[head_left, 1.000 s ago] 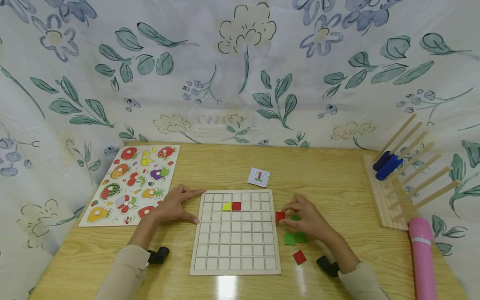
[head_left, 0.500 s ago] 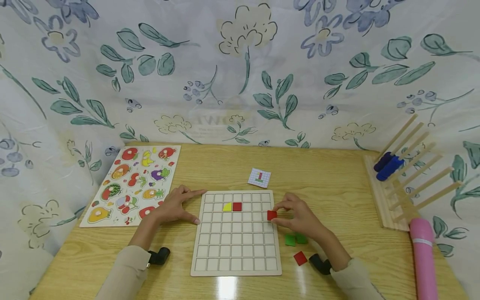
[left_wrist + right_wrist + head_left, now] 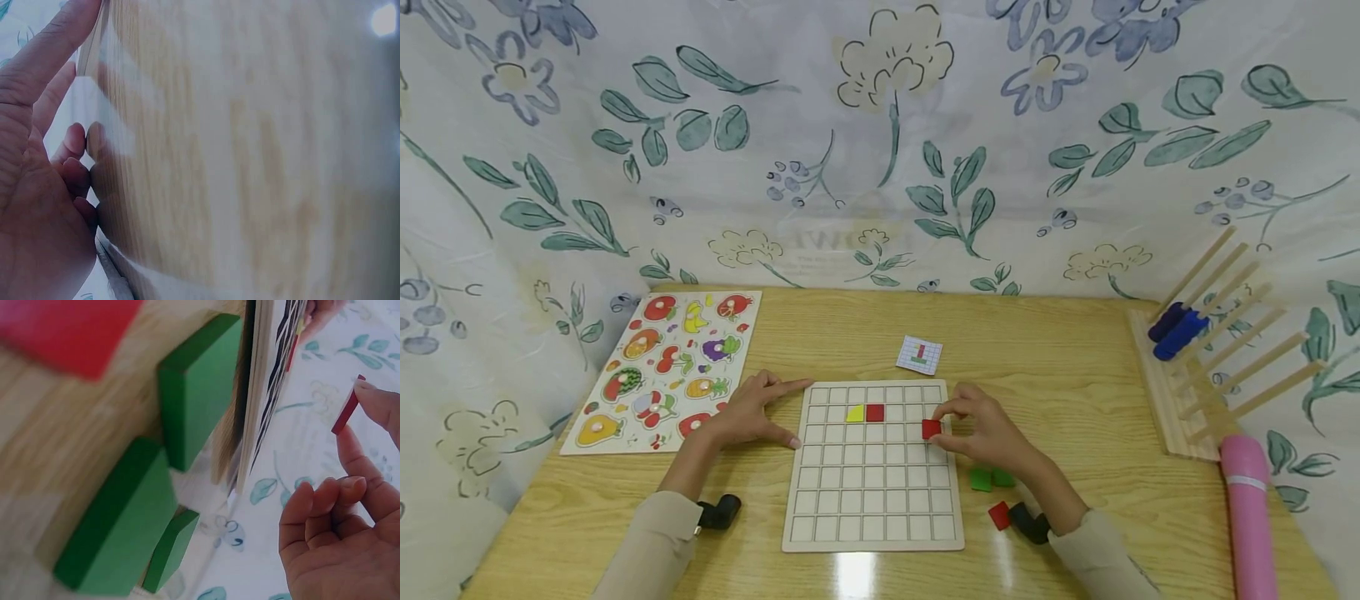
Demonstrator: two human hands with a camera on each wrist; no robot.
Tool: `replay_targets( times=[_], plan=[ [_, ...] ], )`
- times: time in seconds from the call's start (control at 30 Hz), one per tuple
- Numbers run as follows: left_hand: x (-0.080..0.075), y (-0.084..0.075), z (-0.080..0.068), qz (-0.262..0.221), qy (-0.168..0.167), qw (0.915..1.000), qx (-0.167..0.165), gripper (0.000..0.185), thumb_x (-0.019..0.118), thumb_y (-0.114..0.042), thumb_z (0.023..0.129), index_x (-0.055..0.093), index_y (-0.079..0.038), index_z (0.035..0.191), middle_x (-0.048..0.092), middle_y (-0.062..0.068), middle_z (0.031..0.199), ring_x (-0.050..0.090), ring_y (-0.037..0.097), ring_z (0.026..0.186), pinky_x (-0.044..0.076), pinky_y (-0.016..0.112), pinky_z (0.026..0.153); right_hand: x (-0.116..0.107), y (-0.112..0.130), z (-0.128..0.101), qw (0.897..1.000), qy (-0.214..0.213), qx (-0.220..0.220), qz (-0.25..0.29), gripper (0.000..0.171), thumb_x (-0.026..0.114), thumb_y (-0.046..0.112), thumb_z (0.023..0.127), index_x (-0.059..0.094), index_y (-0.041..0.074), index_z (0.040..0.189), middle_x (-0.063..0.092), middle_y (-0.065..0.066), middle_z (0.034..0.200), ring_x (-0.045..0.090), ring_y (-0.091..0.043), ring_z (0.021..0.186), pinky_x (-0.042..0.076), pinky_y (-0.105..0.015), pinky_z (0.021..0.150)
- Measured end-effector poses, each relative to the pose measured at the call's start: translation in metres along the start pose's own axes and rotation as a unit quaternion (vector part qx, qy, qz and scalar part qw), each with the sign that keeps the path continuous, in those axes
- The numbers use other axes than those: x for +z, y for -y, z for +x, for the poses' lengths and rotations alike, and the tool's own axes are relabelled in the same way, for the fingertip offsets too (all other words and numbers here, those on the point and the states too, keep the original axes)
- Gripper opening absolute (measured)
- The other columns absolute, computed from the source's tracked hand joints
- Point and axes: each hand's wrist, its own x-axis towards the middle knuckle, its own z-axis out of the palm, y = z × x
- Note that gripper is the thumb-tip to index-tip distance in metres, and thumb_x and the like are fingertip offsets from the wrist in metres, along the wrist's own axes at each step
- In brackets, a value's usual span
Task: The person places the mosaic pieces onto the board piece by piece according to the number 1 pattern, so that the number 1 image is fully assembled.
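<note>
- The red tile (image 3: 932, 429) is pinched in the right hand (image 3: 977, 429), over the right-hand part of the grid board (image 3: 850, 502); the right wrist view shows it clear of the board's face.
- Those fingers are closed to the tile's width, thumb on one edge and index finger on the opposite one; the other fingers curl in, holding nothing.
- The tile is small, flat and thin-edged. It probably handles as light and stiff, not fragile, perhaps a little slick on its faces; opposite edges look the best hold, leaving the underside free.
- The left hand (image 3: 748, 412) grips nothing: thumb and index finger are spread wide, tips at the board's left edge, which likely steadies it.
- On the board, a yellow piece (image 3: 855, 413) and a placed red tile (image 3: 875, 412) sit side by side in the second row, and could be knocked by a low pass.
- Green tiles (image 3: 981, 480) lie on the desk (image 3: 1037, 333) below the right hand, near a loose red tile (image 3: 999, 515); the black wrist camera (image 3: 1028, 523) hangs just beside that one and might brush it.
- The pattern card (image 3: 919, 355) lies beyond the board, out of the way; the fruit puzzle (image 3: 640, 447) and peg rack (image 3: 1150, 383) stand off to the sides.
</note>
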Motion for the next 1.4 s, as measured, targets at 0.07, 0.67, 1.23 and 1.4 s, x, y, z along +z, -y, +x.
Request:
replay_targets(
  times=[0.07,0.67,1.23,1.4],
  plan=[
    [0.001,0.001,0.0,0.001,0.0,1.0,0.002,0.094,0.091,-0.048,0.062,0.052,-0.029,0.146,0.037,0.007,0.099,0.031,0.021,0.089,0.028,0.037,0.076,0.001,0.002,0.002,1.0,0.003,0.0,-0.002,0.019,0.086,0.012,0.076,0.074,0.009,0.09,0.047,-0.014,0.081,0.044,-0.028,0.078,0.035,-0.025,0.066],
    [0.001,0.001,0.001,-0.001,0.004,1.0,-0.002,0.095,0.091,-0.05,0.061,0.052,-0.031,0.146,0.036,0.005,0.098,0.032,0.02,0.089,0.028,0.037,0.077,0.008,0.014,0.014,0.999,0.032,0.024,0.013,0.016,0.084,0.013,0.078,0.075,0.011,0.091,0.051,-0.013,0.085,0.045,-0.028,0.082,0.035,-0.025,0.068],
    [0.0,0.002,0.0,-0.007,0.005,1.0,-0.001,0.094,0.092,-0.047,0.062,0.052,-0.029,0.146,0.036,0.006,0.098,0.031,0.021,0.09,0.028,0.038,0.077,0.015,0.016,0.024,0.999,0.036,0.007,-0.002,0.017,0.084,0.015,0.079,0.076,0.012,0.092,0.049,-0.008,0.083,0.043,-0.017,0.082,0.035,-0.025,0.07],
    [0.0,0.002,0.0,-0.009,0.003,1.0,0.0,0.094,0.092,-0.046,0.062,0.052,-0.028,0.145,0.036,0.006,0.097,0.031,0.021,0.089,0.027,0.037,0.076,0.017,0.018,0.027,0.999,0.041,0.012,0.0,0.017,0.084,0.016,0.08,0.076,0.011,0.093,0.051,-0.012,0.085,0.043,-0.016,0.084,0.037,-0.025,0.071]
  ],
)
